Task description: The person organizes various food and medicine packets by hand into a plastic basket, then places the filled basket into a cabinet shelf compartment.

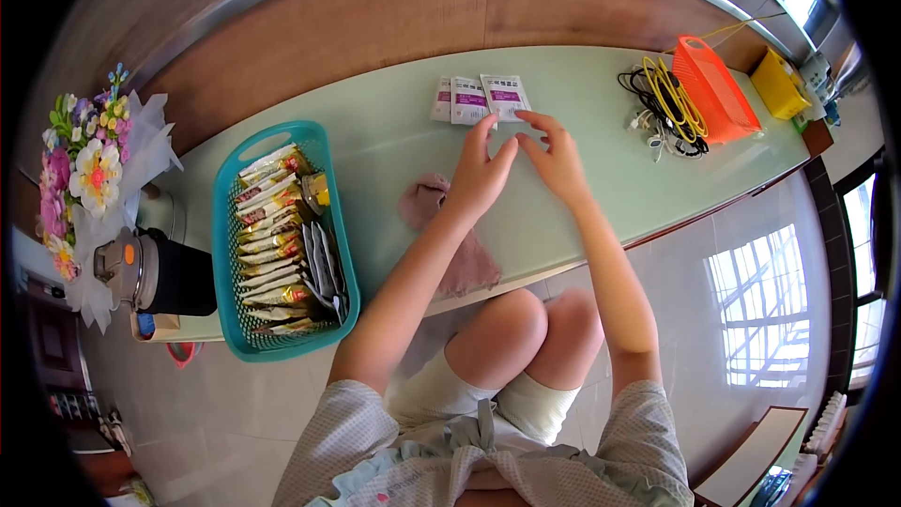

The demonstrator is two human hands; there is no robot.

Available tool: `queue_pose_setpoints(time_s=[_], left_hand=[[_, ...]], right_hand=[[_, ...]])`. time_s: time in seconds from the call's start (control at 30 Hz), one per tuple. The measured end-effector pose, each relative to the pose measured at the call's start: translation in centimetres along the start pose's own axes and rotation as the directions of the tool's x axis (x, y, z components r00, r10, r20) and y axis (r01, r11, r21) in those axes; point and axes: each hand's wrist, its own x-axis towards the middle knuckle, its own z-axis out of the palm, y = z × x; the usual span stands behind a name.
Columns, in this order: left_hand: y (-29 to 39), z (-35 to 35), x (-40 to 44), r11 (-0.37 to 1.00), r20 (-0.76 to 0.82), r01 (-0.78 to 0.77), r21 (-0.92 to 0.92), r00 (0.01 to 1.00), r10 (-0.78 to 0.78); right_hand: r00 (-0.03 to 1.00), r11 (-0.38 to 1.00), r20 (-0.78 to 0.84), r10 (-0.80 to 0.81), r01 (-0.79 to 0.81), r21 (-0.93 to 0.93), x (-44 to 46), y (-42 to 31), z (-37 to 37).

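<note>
Three white and purple packets lie on the pale green table [375, 122] near its back edge: one at the left [441, 99], a middle one [468, 100] and a right one [506, 96]. My left hand [482, 169] is just in front of the middle packet, its thumb and forefinger apart, holding nothing I can see. Fingertips of my right hand [556, 158] reach the lower edge of the right packet; its fingers are spread and no object shows in them. A pinkish cloth [469, 263] lies under and beside my left forearm.
At the left, a teal basket [225, 253] holds many upright packets, beside a black container [178, 272] and a flower bouquet [94, 174]. Coiled cables [676, 103], an orange basket [713, 94] and a yellow basket [779, 84] are at the right.
</note>
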Motion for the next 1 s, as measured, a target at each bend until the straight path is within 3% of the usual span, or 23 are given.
queue_pose_setpoints(time_s=[0.27, 0.4, 0.87, 1.0], left_hand=[[-1.2, 0.7, 1.7, 0.948, 0.046, 0.259, -0.182, 0.966, -0.255], [-1.8, 0.5, 2.2, 0.944, -0.003, 0.250, -0.217, 0.967, -0.256], [-0.2, -0.5, 2.0, 0.890, -0.040, 0.308, -0.337, 0.939, -0.341], [0.0, -0.4, 1.4, 0.827, -0.044, 0.312, -0.468, 0.926, -0.374]], right_hand=[[0.994, 0.949, 0.086, -0.061, 0.084, -0.304, 3.4, 3.8, 1.0], [0.969, 0.842, 0.209, -0.131, 0.220, -0.492, 3.1, 3.6, 1.5], [0.948, 0.873, 0.245, -0.205, 0.290, -0.391, 1.8, 0.4, 0.2], [0.932, 0.859, 0.285, -0.225, 0.328, -0.393, 0.4, -0.7, -0.3]])
